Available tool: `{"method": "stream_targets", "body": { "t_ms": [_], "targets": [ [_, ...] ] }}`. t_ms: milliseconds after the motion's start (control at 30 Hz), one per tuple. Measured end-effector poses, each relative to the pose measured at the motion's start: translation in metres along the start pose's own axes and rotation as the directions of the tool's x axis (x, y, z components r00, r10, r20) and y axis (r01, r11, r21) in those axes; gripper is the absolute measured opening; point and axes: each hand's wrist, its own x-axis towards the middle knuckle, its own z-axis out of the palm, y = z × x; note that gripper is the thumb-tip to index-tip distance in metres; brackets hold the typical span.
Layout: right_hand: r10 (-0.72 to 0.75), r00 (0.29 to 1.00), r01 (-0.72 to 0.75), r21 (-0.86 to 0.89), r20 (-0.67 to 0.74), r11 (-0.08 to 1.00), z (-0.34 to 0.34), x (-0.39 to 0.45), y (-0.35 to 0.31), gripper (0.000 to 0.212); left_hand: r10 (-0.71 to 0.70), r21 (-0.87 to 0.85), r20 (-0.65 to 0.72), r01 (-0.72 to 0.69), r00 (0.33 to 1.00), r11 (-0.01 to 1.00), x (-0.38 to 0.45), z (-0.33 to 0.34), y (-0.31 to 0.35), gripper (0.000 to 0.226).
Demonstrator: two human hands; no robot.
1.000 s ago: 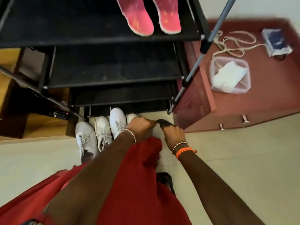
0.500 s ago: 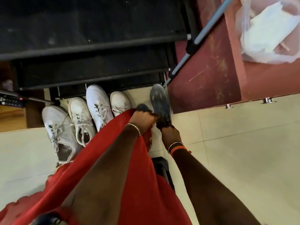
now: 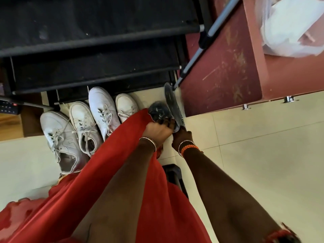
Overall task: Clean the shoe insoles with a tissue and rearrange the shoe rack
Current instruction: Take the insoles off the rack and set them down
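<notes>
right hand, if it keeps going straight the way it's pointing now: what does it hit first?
The right hand points up-frame, holding a dark insole whose tip leads. Going straight, that tip would likely meet the shoe rack's grey corner pole at its foot, beside the red cabinet. Depth is unclear.

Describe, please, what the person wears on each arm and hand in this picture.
Both forearms are bare, with no sleeves or gloves. The left hand has a thin metal bangle at its wrist. The right hand has thin metal bangles plus a braided orange cord bracelet. Red fabric of the person's garment drapes beneath the arms.

Pale tiled floor (image 3: 263, 155), scuffed maroon cabinet (image 3: 224, 67) at right, wooden furniture (image 3: 10, 125) at left, even light
</notes>
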Motion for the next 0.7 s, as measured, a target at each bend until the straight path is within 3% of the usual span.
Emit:
{"method": "stream_targets", "body": {
  "t_ms": [33, 67, 100, 133, 200, 233, 267, 333, 433, 500, 533, 567, 600, 700],
  "targets": [
    [0.078, 0.992, -0.054, 0.222, -0.104, 0.974, -0.003, 0.0, -0.004, 0.047, 0.0, -0.016, -0.02, 0.0, 1.0, 1.0, -0.002, 0.005, 0.003, 0.049],
    [0.214, 0.961, -0.094, 0.523, -0.174, 0.847, -0.009, 0.0, -0.01, 0.036, -0.004, -0.038, -0.031, 0.003, 1.0, 0.999, -0.004, 0.004, 0.006, 0.051],
    [0.339, 0.933, -0.122, 0.783, -0.119, 0.61, -0.013, 0.002, -0.014, 0.033, -0.01, -0.034, -0.03, 0.009, 1.0, 0.999, -0.007, 0.003, 0.007, 0.056],
    [0.358, 0.932, -0.171, 0.931, 0.046, 0.323, -0.018, 0.004, -0.02, 0.035, -0.018, -0.041, -0.049, 0.016, 0.999, 0.999, -0.011, 0.001, 0.007, 0.06],
    [0.187, 0.93, -0.285, 0.943, 0.315, -0.173, -0.018, 0.005, -0.029, 0.041, -0.022, -0.11, 0.021, 0.024, 1.0, 0.994, -0.014, 0.003, 0.003, 0.064],
    [0.111, 0.918, -0.319, 0.874, 0.382, -0.368, -0.018, 0.005, -0.032, 0.043, -0.035, -0.087, 0.044, 0.039, 0.998, 0.995, -0.015, 0.005, 0.001, 0.06],
    [0.088, 0.898, -0.338, 0.804, 0.431, -0.489, -0.019, 0.006, -0.034, 0.047, -0.047, -0.083, 0.04, 0.05, 0.998, 0.995, -0.014, 0.007, 0.0, 0.056],
    [0.12, 0.89, -0.342, 0.817, 0.441, -0.464, -0.028, 0.003, -0.038, 0.046, -0.073, -0.125, -0.002, 0.072, 0.997, 0.99, -0.016, 0.013, -0.008, 0.05],
    [0.177, 0.884, -0.366, 0.877, 0.432, -0.311, -0.04, 0.0, -0.041, 0.013, 0.048, -0.182, -0.076, -0.061, 0.996, 0.981, -0.023, 0.023, -0.019, 0.045],
    [0.337, 0.865, -0.365, 0.927, 0.372, -0.088, -0.043, 0.005, -0.038, 0.014, 0.103, -0.162, -0.15, -0.127, 0.983, 0.978, -0.026, 0.028, -0.028, 0.052],
    [0.401, 0.86, -0.387, 0.915, 0.316, 0.11, -0.044, 0.01, -0.034, 0.02, 0.083, -0.192, -0.159, -0.113, 0.984, 0.975, -0.027, 0.026, -0.031, 0.057],
    [0.429, 0.863, -0.405, 0.872, 0.265, 0.276, -0.047, 0.01, -0.035, 0.028, 0.027, -0.234, -0.174, -0.068, 0.984, 0.97, -0.027, 0.025, -0.032, 0.061],
    [0.449, 0.867, -0.393, 0.849, 0.214, 0.354, -0.045, 0.012, -0.034, 0.032, -0.07, -0.279, -0.189, 0.014, 0.979, 0.96, -0.027, 0.022, -0.033, 0.062],
    [0.497, 0.861, -0.341, 0.847, 0.107, 0.408, -0.039, 0.013, -0.035, 0.029, -0.42, -0.399, -0.123, 0.343, 0.899, 0.85, -0.024, 0.019, -0.038, 0.058]
  ]
}}
